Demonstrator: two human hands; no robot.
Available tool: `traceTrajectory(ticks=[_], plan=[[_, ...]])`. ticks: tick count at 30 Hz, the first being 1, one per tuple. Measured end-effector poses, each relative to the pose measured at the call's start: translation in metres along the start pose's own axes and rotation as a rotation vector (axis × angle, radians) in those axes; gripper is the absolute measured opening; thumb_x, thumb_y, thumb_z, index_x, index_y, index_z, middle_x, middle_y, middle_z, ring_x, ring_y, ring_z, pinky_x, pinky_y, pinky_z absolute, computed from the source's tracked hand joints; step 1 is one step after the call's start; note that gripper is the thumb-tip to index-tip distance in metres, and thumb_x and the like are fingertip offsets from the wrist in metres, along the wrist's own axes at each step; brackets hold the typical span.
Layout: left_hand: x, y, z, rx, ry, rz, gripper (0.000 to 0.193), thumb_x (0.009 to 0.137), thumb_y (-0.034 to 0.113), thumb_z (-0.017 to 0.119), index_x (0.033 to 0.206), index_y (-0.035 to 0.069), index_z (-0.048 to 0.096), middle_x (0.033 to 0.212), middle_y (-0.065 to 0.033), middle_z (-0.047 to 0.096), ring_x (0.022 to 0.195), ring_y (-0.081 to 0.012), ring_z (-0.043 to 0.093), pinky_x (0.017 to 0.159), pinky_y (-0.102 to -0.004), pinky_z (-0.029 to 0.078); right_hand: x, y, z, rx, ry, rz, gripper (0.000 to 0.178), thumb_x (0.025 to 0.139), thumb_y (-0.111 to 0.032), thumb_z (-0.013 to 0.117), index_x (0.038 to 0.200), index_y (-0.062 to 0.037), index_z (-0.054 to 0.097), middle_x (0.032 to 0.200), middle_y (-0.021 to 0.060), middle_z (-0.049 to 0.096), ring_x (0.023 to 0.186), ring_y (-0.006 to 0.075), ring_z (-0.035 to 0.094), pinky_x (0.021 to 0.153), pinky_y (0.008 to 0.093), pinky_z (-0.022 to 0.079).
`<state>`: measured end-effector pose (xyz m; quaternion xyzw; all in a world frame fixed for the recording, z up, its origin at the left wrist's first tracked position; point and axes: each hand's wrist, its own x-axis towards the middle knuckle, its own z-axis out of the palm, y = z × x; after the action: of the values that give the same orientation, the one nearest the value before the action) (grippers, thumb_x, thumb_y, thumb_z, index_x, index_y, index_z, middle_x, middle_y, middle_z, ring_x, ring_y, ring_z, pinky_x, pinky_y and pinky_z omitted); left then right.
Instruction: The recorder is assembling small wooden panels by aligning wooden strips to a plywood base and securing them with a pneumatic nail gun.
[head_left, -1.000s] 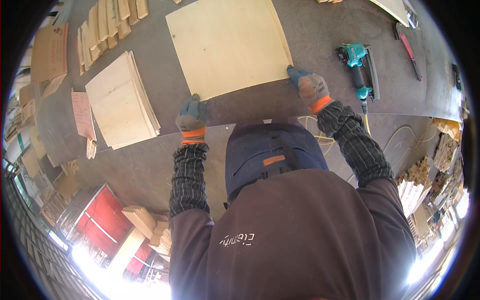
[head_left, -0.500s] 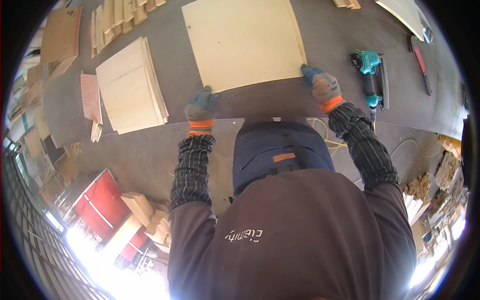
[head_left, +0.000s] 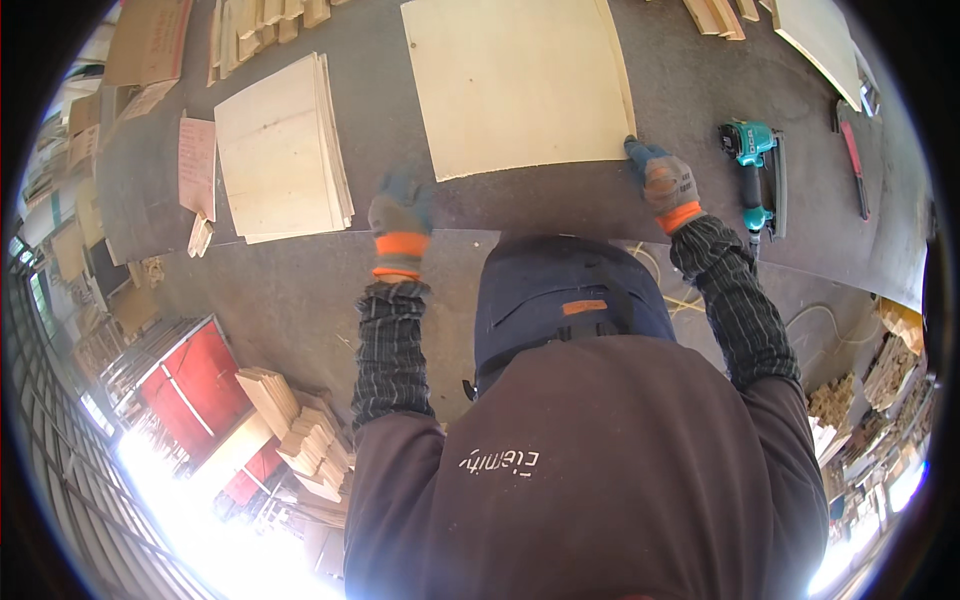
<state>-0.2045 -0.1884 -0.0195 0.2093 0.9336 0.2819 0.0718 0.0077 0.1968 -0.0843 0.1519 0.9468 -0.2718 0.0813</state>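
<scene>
A pale, square plywood sheet lies on the dark worktable in front of me. My right hand, in a grey-blue glove with an orange cuff, is closed at the sheet's near right corner. Just off the near left corner is my left hand, gloved alike; a gap separates it from the sheet, and motion smears its fingers. Left of it lies a stack of similar plywood sheets. Right of my right hand rests a teal nail gun with a hose fitting at its near end.
A pink written card lies beside the stack, with wooden strips beyond. At the right are a red-handled tool and a white panel. Cardboard stands far left. Cut wood is piled behind me at the left.
My left hand has come away from the sheet's near left corner. The right hand stays at its corner. The whole view has shifted slightly, moving the table's things rightward in the picture.
</scene>
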Motion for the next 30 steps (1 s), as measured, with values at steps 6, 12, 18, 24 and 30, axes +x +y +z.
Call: traceTrajectory(ticks=[6,12,18,24,30], plan=[[0.021,0.107,0.08,-0.005,-0.098,0.553,0.046,0.085,0.033,0.084,0.125,0.012,0.075,0.138,-0.0144,0.067,0.128,-0.0374,0.063,0.109,-0.0493,0.051,0.002,0.006,0.006,-0.043,0.061,-0.065,0.028,0.11,-0.021,0.053,0.132,-0.0125,0.069,0.108,0.0142,0.075,0.095,0.0316,0.072,0.083,0.0373,0.057],[0.04,0.12,0.135,0.004,-0.076,0.753,0.04,0.08,0.037,0.086,0.113,0.015,0.079,0.136,-0.0117,0.068,0.128,-0.0356,0.061,0.11,-0.0547,0.047,0.002,-0.008,-0.007,0.038,-0.087,0.012,0.035,0.114,-0.029,0.042,0.127,-0.0061,0.066,0.113,0.0194,0.075,0.101,0.0389,0.074,0.089,0.0459,0.06],[0.041,0.113,0.147,-0.036,-0.02,0.799,0.035,0.075,0.034,0.09,0.103,0.015,0.079,0.131,-0.0098,0.068,0.123,-0.0357,0.062,0.105,-0.0528,0.05,-0.019,0.005,-0.044,-0.135,-0.109,-0.016,0.032,0.108,-0.028,0.055,0.129,-0.0071,0.067,0.12,0.0212,0.074,0.108,0.0407,0.072,0.096,0.0449,0.059],[0.04,0.115,0.147,-0.018,-0.011,0.817,0.036,0.075,0.032,0.091,0.104,0.017,0.075,0.131,-0.0088,0.068,0.123,-0.0354,0.062,0.104,-0.053,0.05,-0.066,0.089,-0.091,-0.182,0.428,0.403,0.068,0.095,-0.03,0.072,0.155,-0.007,0.049,0.146,0.0244,0.06,0.127,0.0435,0.063,0.105,0.0516,0.053],[0.039,0.117,0.149,-0.011,0.01,0.817,0.031,0.077,0.029,0.087,0.102,0.015,0.077,0.131,-0.0092,0.066,0.124,-0.0351,0.06,0.105,-0.0535,0.048,-0.076,0.127,-0.07,-0.131,0.425,0.527,0.083,0.091,-0.033,0.076,0.16,-0.0064,0.04,0.145,0.0279,0.059,0.127,0.045,0.063,0.107,0.0525,0.051]])
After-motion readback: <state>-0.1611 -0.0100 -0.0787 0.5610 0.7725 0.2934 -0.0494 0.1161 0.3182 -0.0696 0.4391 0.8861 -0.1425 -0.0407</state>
